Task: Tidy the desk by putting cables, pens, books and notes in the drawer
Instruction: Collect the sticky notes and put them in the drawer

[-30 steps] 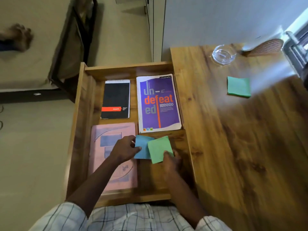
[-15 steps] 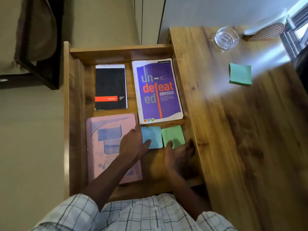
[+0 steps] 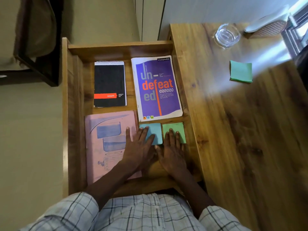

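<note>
While both hands lie flat in the open drawer (image 3: 73,114), the blue note pad (image 3: 154,131) and the green note pad (image 3: 176,130) sit side by side on the drawer floor, near its right wall, just below the purple notebook (image 3: 157,87). Left hand (image 3: 139,147): fingers spread and extended, palm down, fingertips resting on the blue pad's left part, outer fingers over the edge of the pink book (image 3: 106,144); gripping nothing. Right hand (image 3: 172,152): fingers straight, palm down, fingertips on the green pad's lower half; gripping nothing. Thumbs nearly meet between the hands. Pink book fills the drawer's near-left area, forearm crossing its lower corner. Black spiral pad (image 3: 109,84) lies at far-left, beside the purple notebook, both flat, apart from each other. On the wooden desk (image 3: 241,147) to the right, a teal note pad (image 3: 240,71) lies alone, well apart from the drawer. A glass ashtray (image 3: 227,35) sits at the desk's far edge. Plaid sleeves at the bottom of the view.
</note>
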